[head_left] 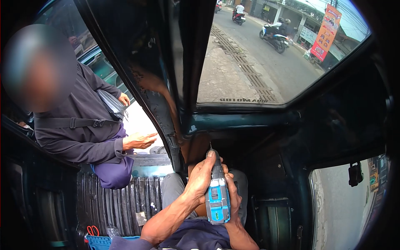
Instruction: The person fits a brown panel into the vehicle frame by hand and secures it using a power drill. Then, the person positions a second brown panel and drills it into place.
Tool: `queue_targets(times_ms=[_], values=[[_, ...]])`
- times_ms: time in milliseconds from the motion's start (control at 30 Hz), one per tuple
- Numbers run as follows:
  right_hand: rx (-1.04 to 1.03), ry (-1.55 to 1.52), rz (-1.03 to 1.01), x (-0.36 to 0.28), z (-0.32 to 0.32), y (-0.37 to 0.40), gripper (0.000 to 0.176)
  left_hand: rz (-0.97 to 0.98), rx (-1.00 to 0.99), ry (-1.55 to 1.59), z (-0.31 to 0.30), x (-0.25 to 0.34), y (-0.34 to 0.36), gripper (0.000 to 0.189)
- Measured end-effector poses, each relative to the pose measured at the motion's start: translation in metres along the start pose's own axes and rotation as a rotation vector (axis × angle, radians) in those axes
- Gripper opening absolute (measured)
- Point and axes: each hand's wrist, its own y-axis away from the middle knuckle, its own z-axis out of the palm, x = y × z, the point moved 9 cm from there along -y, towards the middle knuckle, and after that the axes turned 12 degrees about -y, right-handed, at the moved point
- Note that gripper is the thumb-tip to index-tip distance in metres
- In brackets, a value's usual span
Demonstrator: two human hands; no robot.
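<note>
Left grip [200, 180] and right grip [234, 195] together clasp a blue-and-grey cordless drill [217, 201]; for steadiness, keep its slim bit [211, 145] square to the dark far panel [254, 143].

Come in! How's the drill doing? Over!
Left hand, right hand both on drill. Bit pointing forward, towards dark panel. Another person's hand off left, clear of drill.
</note>
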Motion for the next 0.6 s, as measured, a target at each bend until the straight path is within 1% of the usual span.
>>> queue_targets(times_ms=[200,600], values=[[0.017,-0.011,-0.006,0.0027,-0.0009,0.0014,0.066,0.008,0.010,0.001,0.0007,0.0011,0.0018,0.054],[0.005,-0.014,0.019,0.0009,-0.0008,-0.0020,0.065,-0.010,0.031,-0.023,0.0000,0.0002,0.0016,0.053]])
